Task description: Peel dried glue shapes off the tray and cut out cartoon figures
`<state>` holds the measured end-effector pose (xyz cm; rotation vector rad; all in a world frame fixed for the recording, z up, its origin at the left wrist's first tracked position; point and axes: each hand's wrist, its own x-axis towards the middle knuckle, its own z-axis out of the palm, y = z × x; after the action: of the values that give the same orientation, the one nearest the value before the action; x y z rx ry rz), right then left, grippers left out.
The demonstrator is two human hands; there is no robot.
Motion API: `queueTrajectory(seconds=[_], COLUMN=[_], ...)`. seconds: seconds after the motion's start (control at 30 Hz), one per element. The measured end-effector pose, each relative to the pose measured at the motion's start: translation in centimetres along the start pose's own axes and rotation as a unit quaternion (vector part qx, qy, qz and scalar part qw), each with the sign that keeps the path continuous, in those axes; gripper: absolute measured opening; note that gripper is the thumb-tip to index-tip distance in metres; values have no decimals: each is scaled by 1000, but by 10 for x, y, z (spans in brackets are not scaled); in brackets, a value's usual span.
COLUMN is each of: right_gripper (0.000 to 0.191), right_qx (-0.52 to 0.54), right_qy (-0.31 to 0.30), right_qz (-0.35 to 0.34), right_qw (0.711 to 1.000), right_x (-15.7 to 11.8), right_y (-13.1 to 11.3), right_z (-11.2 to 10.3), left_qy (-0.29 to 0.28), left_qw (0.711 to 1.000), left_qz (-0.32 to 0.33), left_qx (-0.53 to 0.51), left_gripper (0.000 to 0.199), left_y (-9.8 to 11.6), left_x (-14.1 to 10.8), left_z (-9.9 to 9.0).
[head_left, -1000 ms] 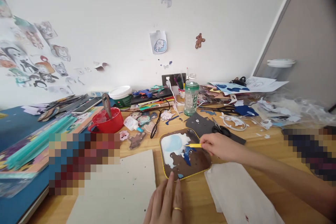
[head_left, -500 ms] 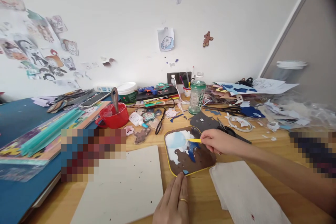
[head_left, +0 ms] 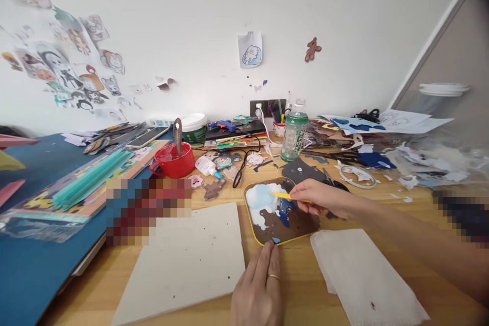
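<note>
On the table lies a brown rounded-square panel [head_left: 300,225] with a yellow rim, bearing a white layer [head_left: 260,218], a light blue oval [head_left: 261,195] and dark blue patches [head_left: 286,212]. My right hand [head_left: 311,196] pinches a slim yellow stick-like tool [head_left: 283,195], its exact kind unclear. The tool's point is at the light blue oval's right edge; I cannot tell whether it touches. My left hand [head_left: 260,280], a ring on one finger, lies flat with fingers stretched out. Its fingertips meet the panel's near edge, beside a small blue piece [head_left: 275,240].
Left of the panel lies a pale board [head_left: 183,260]; on the right, a white cloth or tissue [head_left: 370,270]. Behind stand a red mug [head_left: 173,162] with a spoon, a glue bottle [head_left: 206,165] and a green-labelled bottle [head_left: 295,135]. Scissors [head_left: 334,182] lie near my right hand.
The view has shifted, so everything sits a little further right and mostly higher. More of the yellow tool shows, now pointing at the light blue oval. My left hand stays at the panel's near edge.
</note>
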<state>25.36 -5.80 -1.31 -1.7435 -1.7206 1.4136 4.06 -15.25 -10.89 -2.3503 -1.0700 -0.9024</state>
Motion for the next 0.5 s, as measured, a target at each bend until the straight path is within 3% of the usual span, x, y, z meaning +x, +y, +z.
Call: queueTrajectory(seconds=[0.23, 0.5], right_gripper=[27, 15], right_qx=[-43, -145], right_qy=[24, 133], right_qz=[-24, -61], right_qw=[999, 979], right_x=[16, 10], right_y=[-6, -9], right_z=[6, 0], left_qy=[-17, -2], left_qw=[1000, 1000], left_qz=[1, -4], left_qx=[-14, -24], left_gripper=[34, 33], left_y=[0, 1], left_x=[-3, -3], left_z=[1, 0])
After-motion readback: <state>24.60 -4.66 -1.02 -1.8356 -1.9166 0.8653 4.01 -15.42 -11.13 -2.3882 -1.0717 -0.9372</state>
